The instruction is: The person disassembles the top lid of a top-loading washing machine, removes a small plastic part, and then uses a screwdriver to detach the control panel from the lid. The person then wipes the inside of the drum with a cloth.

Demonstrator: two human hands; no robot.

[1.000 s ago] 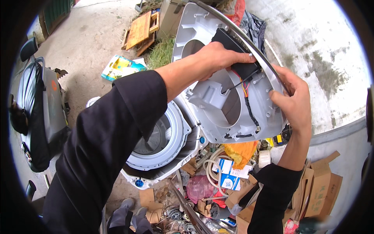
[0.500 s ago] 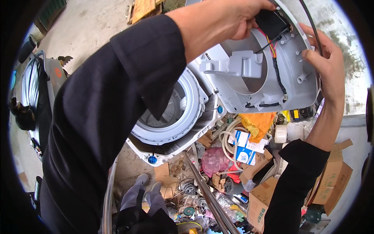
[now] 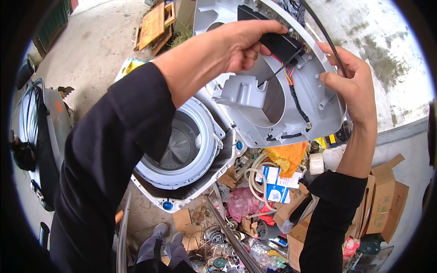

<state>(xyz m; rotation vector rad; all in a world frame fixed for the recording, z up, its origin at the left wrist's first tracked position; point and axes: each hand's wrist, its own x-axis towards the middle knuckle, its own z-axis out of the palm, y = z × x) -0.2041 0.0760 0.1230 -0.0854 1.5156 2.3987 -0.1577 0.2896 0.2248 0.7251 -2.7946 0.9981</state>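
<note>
A light-grey washing machine top cover (image 3: 314, 123), underside showing, is tilted up behind the open tub (image 3: 175, 145). My left hand (image 3: 252, 43) pinches the edge of a flat black control module (image 3: 280, 45) on that underside, its thumb stretched across the top. Coloured wires run from the module into a dark harness (image 3: 297, 104) along the cover. With thumb inside and fingers outside, my right hand (image 3: 350, 82) holds the cover's right rim. A black cable (image 3: 321, 20) passes by its fingers. A grey moulded piece (image 3: 241, 91) crosses the cover's round opening.
Below the cover lie an orange cloth (image 3: 289, 157), a coiled pale hose (image 3: 255, 175) and a blue-and-white box (image 3: 275, 182). Cardboard boxes (image 3: 384, 200) stand at the right. Metal bars (image 3: 236, 232) rise near my feet. A wooden pallet (image 3: 152, 25) lies at the far left.
The whole view has shifted, so the cover, tub and both hands appear lower and further left. Both hands keep their holds on the module and rim.
</note>
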